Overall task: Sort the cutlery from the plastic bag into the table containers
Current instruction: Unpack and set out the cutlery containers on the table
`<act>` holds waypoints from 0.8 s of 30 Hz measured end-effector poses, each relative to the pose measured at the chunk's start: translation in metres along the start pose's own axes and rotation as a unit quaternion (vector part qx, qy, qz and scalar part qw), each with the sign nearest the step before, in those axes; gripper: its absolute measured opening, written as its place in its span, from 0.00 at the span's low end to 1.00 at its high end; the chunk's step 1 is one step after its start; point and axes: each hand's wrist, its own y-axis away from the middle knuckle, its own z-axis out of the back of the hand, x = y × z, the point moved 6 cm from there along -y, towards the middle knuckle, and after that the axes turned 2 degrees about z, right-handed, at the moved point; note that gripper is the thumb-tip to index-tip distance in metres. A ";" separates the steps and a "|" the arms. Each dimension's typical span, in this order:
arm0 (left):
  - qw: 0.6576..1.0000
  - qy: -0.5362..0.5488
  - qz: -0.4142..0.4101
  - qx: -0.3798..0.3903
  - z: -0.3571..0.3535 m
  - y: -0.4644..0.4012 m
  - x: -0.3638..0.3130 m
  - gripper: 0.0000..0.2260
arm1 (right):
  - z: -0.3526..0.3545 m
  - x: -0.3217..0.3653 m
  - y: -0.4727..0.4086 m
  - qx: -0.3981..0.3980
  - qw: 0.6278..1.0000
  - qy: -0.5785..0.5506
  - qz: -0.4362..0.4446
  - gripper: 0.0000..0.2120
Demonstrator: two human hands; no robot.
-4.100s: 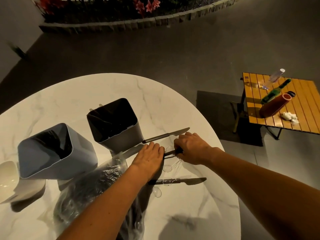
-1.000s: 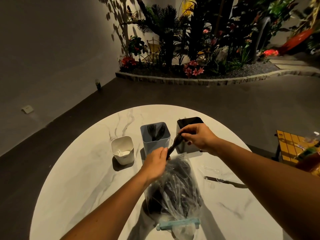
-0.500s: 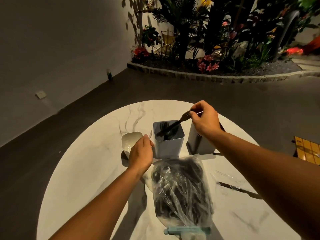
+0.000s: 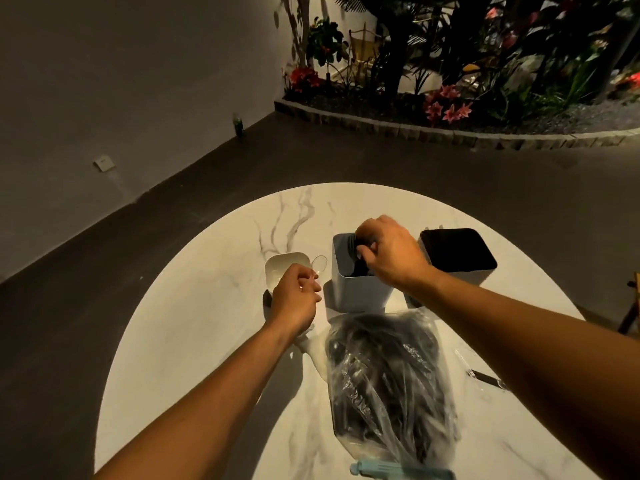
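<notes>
Spoon [image 4: 318, 264], clear, is pinched in the left hand [image 4: 294, 299], bowl angled up-right, just beside the white container [image 4: 277, 263]; right hand [image 4: 391, 252] curls over the grey-blue container [image 4: 356, 289], grasp unclear; plastic bag [image 4: 388, 386] lies nearer, between both forearms.

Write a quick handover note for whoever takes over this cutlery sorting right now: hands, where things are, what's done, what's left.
Left hand: pinches a clear plastic spoon beside the white container.
Right hand: fingers curled over the blue container, lowering dark cutlery into it.
Dark container stands to the right.
Done: some dark pieces in the blue container.
Left: plastic bag still holds plenty; a knife lies on the table at right.
</notes>
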 end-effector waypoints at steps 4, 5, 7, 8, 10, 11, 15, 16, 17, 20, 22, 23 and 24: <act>1.000 0.013 -0.010 0.020 -0.001 -0.003 -0.003 0.07 | -0.029 0.025 -0.004 0.062 0.995 -0.061 0.057 0.09; 0.999 0.013 -0.015 0.026 0.000 -0.003 -0.003 0.07 | -0.033 0.029 -0.005 0.059 0.994 -0.073 0.062 0.08; 0.999 0.008 -0.027 0.033 0.003 -0.004 -0.003 0.07 | -0.037 0.033 -0.007 0.043 0.993 -0.086 0.065 0.05; 0.999 -0.001 -0.033 0.030 0.007 -0.005 -0.002 0.07 | -0.040 0.035 -0.009 0.040 0.993 -0.089 0.065 0.05; 0.999 -0.013 -0.048 0.009 0.018 -0.006 0.000 0.07 | -0.043 0.038 -0.015 0.024 0.994 -0.087 0.069 0.04; 0.999 -0.008 -0.049 -0.008 0.025 -0.007 0.000 0.08 | -0.043 0.040 -0.018 0.008 0.994 -0.086 0.067 0.04; 0.997 0.009 -0.009 -0.071 0.055 -0.015 0.005 0.14 | -0.048 0.047 -0.029 -0.045 0.995 -0.072 0.057 0.04; 0.997 0.000 -0.008 -0.076 0.060 -0.018 0.007 0.14 | -0.053 0.050 -0.031 -0.040 0.995 -0.054 0.070 0.05; 0.997 -0.006 -0.008 -0.078 0.064 -0.020 0.008 0.14 | -0.058 0.053 -0.031 -0.030 0.995 -0.038 0.084 0.05; 0.997 -0.008 0.008 -0.072 0.069 -0.026 0.015 0.14 | -0.078 0.062 -0.031 -0.002 0.994 0.012 0.113 0.04; 0.998 -0.005 0.026 -0.064 0.069 -0.030 0.022 0.16 | -0.096 0.067 -0.031 0.017 0.989 0.055 0.134 0.04; 0.998 -0.005 0.030 -0.058 0.067 -0.032 0.025 0.17 | -0.105 0.069 -0.030 0.027 0.987 0.071 0.144 0.04; 0.998 -0.007 0.031 -0.053 0.066 -0.032 0.027 0.18 | -0.112 0.070 -0.029 0.036 0.984 0.081 0.152 0.04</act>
